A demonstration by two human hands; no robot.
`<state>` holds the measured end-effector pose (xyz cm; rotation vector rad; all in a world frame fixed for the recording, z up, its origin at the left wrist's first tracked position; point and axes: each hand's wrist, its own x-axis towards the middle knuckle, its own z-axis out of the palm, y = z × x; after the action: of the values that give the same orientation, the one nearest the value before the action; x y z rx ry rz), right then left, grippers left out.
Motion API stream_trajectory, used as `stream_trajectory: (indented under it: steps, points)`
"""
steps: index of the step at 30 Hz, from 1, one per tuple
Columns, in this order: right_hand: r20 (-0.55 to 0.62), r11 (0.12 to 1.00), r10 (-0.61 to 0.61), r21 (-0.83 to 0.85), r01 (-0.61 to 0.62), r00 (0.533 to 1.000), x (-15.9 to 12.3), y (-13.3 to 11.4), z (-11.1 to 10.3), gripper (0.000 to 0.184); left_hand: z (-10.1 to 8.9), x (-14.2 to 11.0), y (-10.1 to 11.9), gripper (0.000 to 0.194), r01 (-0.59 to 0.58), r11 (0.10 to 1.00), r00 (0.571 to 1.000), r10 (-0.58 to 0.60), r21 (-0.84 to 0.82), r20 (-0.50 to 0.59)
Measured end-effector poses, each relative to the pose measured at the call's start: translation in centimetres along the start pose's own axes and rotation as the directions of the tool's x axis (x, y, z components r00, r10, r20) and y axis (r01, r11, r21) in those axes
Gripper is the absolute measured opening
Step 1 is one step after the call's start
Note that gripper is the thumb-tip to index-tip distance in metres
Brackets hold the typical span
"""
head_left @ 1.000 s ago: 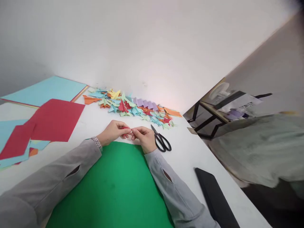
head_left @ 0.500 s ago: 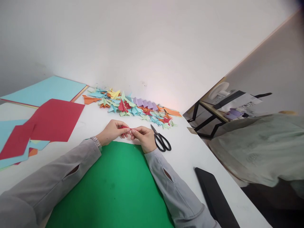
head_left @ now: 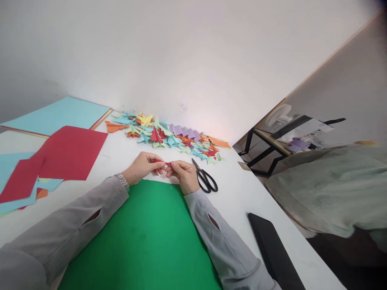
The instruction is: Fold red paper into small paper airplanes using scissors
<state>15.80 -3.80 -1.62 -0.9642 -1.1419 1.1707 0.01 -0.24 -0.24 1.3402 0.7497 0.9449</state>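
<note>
Between my two hands is a small folded piece of red paper [head_left: 167, 163], mostly covered by the fingers. My left hand [head_left: 143, 167] pinches its left end, and my right hand [head_left: 185, 174] pinches the right end. Both hands are just above the far edge of a green mat [head_left: 148, 233]. Right beside my right hand lie black-handled scissors [head_left: 205, 177], blades pointing away. Beyond the hands spreads a heap of small folded paper shapes [head_left: 157, 133] in several colours, some like little planes.
Red paper sheets [head_left: 72, 155] and a large light-blue sheet [head_left: 60, 114] lie on the left of the white table [head_left: 232, 193]. A black flat object [head_left: 272, 249] rests near the right edge. Past that edge are a low rack [head_left: 266, 145] and pale green cloth [head_left: 332, 189].
The fingers have shifted slightly on the red paper, with a little more of it showing between them. Everything else looks the same.
</note>
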Motion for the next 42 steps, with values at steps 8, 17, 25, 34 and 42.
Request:
stream_trajectory:
  steps: [8,17,25,34,42]
  points:
    - [-0.063,0.998,0.022,0.061,-0.018,0.998,0.1,-0.17,-0.03,0.042,-0.05,0.1,-0.1,0.023,0.018,0.998,1.0,-0.018,-0.06,-0.004]
    - [-0.03,0.999,0.037,-0.025,-0.038,0.999,-0.02,0.06,0.21,0.042,-0.2,0.13,-0.09,0.023,0.05,0.999,0.995,-0.048,-0.022,0.092]
    - [-0.119,0.995,-0.041,-0.099,0.029,0.992,0.21,0.25,0.08,0.038,-0.12,0.04,0.13,0.027,0.09,0.994,0.993,-0.085,-0.066,0.078]
    - [-0.073,0.969,-0.122,-0.225,0.103,0.99,-0.26,-0.33,0.33,0.027,-0.27,0.05,-0.22,0.025,0.024,0.999,0.998,-0.025,0.023,0.061]
    - [-0.093,0.977,-0.115,-0.189,0.096,0.989,-0.14,-0.26,0.38,0.026,-0.06,-0.07,-0.14,0.028,-0.005,1.0,0.998,0.005,-0.001,0.055]
